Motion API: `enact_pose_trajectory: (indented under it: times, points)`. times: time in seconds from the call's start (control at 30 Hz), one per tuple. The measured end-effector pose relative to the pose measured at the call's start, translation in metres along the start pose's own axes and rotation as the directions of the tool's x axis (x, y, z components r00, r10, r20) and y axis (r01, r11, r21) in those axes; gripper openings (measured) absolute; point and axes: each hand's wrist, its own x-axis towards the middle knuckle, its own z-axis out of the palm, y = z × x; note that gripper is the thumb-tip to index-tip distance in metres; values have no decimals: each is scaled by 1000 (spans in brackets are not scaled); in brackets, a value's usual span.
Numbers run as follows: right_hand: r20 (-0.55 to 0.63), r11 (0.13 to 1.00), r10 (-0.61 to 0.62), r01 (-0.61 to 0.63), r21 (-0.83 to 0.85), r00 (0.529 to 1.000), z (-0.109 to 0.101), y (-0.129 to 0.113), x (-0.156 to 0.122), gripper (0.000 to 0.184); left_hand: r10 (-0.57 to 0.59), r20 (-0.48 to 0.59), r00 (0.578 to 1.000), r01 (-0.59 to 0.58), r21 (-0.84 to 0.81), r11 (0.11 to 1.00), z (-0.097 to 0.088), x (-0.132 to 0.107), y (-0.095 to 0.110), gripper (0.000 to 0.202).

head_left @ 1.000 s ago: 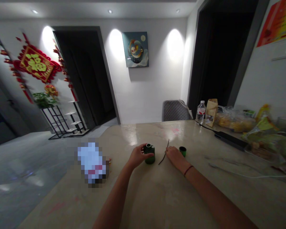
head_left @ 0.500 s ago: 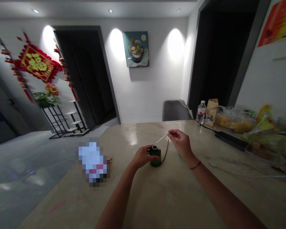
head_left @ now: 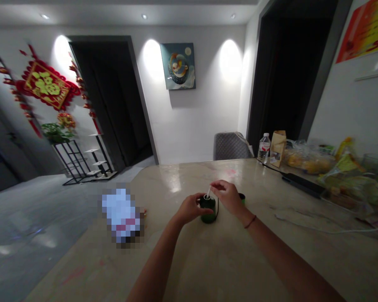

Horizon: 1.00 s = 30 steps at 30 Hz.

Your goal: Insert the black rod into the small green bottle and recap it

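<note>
My left hand (head_left: 190,208) grips a small dark green bottle (head_left: 208,213) around its shoulder on the stone countertop (head_left: 189,260). My right hand (head_left: 227,196) pinches a thin white stick (head_left: 208,193), whose lower end is at the bottle's pale mouth. I cannot tell whether it goes inside. A thin dark strand (head_left: 217,207) runs down the bottle's right side, close to it. Just past my right hand, a small green cap (head_left: 242,198) stands on the counter, partly hidden by my fingers.
A pixelated object (head_left: 121,214) lies left of my hands near the counter edge. Along the far right stand a water bottle (head_left: 264,147), a paper bag (head_left: 277,147), plastic bags (head_left: 308,159), and a black power strip (head_left: 299,184). A white cable (head_left: 318,228) crosses the right side.
My right hand has moved down and left, bringing the white stick from above the bottle to its mouth. The green bottle stays in my left hand, and the green cap shows again.
</note>
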Motion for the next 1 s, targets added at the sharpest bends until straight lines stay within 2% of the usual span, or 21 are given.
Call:
enact_pose_trajectory:
  times: [0.2,0.67,0.9,1.0]
  points:
    - [167,984,-35,63,-164,985,9,7,-6,11,1,-10,1000,-1,2,1000,0,-2,3,59]
    - [204,985,-17,52,-164,979,6,3,-6,11,-13,-17,1000,14,13,1000,0,-2,1,60]
    - [70,998,33,-29,-58,997,5,21,1,22,-31,-21,999,31,-15,999,1,0,-5,64]
    - [37,984,81,-74,-161,996,3,33,3,21,-50,-23,998,49,-22,999,1,1,-7,67]
